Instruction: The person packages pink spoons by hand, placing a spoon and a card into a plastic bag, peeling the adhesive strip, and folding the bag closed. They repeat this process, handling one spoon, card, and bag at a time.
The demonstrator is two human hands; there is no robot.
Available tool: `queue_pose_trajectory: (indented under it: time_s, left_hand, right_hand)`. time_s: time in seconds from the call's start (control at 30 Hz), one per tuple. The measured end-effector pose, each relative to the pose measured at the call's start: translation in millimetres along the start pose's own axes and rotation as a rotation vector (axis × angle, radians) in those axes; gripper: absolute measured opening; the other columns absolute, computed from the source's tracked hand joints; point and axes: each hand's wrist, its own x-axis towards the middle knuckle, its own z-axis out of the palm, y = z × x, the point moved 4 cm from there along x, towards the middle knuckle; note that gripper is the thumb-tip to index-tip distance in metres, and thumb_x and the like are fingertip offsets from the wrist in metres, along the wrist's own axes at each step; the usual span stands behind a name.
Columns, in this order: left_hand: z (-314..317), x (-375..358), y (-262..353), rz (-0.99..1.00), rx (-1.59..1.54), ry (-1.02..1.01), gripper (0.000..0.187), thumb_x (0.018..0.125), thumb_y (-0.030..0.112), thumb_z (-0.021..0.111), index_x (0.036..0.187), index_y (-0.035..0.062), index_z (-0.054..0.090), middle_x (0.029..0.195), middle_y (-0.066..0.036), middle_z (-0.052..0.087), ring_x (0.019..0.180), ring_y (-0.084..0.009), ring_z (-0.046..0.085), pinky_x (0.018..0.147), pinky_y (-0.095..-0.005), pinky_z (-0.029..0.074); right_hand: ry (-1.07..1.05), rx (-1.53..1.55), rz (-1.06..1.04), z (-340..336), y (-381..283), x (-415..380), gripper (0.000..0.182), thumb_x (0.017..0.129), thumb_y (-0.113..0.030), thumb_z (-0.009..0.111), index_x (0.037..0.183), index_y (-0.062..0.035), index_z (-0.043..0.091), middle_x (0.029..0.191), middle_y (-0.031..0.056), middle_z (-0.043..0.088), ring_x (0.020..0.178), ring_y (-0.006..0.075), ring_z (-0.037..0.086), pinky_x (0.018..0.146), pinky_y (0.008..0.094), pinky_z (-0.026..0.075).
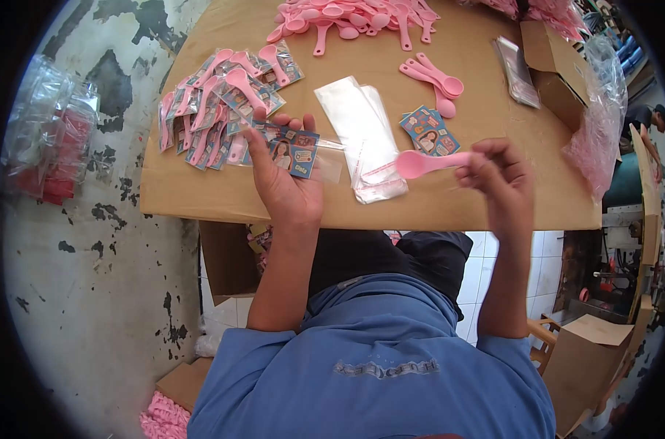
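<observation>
From the head view: the left hand is half open, palm up, its thumb and parted fingers holding a clear bag with a printed card inside. Over on the right, the right hand pinches a pink spoon by its handle, fingers closed, the bowl above the worktop. Between the hands lie flat clear bags, with a small card stack just beside. At left, filled packets pile up, showing spoons and cards through the plastic. Far right, a cardboard box stands beside bulging clear plastic.
</observation>
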Motion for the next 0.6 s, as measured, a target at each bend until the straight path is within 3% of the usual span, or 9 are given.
queue_pose_trajectory:
  time_s: [0.17,0.3,0.5,0.6]
  left_hand:
    - [10,-12,-17,-0.063,0.007,-0.044,0.040,0.105,0.037,0.066,0.131,0.0072,0.059,0.106,-0.007,0.065,0.099,-0.0180,0.065,0.112,-0.0434,0.052]
    - [16,-27,-32,-0.156,0.014,-0.095,0.043,0.107,0.041,0.061,0.136,0.0104,0.053,0.106,-0.006,0.065,0.099,-0.0173,0.065,0.113,-0.0474,0.051]
    - [17,-31,-34,-0.248,-0.053,-0.107,0.043,0.107,0.041,0.061,0.137,0.0116,0.052,0.107,-0.007,0.065,0.098,-0.0177,0.066,0.113,-0.0500,0.051]
    - [21,-31,-31,-0.204,-0.012,-0.116,0.042,0.107,0.039,0.063,0.138,0.0115,0.054,0.106,-0.007,0.066,0.100,-0.0186,0.067,0.115,-0.0496,0.050]
  right_hand:
    - [0.018,0.293,0.151,52,27,-21,0.016,0.099,-0.007,0.072,0.107,0.0027,0.063,0.103,0.0124,0.072,0.088,0.0181,0.075,0.080,0.0302,0.062]
    - [-0.070,0.233,0.119,70,41,-30,0.015,0.099,-0.006,0.074,0.106,0.0016,0.063,0.099,0.0106,0.074,0.098,0.0167,0.072,0.093,0.0323,0.058]
    - [-0.130,0.308,0.147,75,29,-37,0.013,0.099,-0.003,0.073,0.107,0.0024,0.063,0.105,0.0134,0.074,0.098,0.0186,0.074,0.089,0.0328,0.060]
    - [0.019,0.282,0.052,72,27,-40,0.015,0.098,-0.003,0.074,0.107,0.0030,0.063,0.105,0.0130,0.074,0.099,0.0191,0.074,0.088,0.0333,0.062]
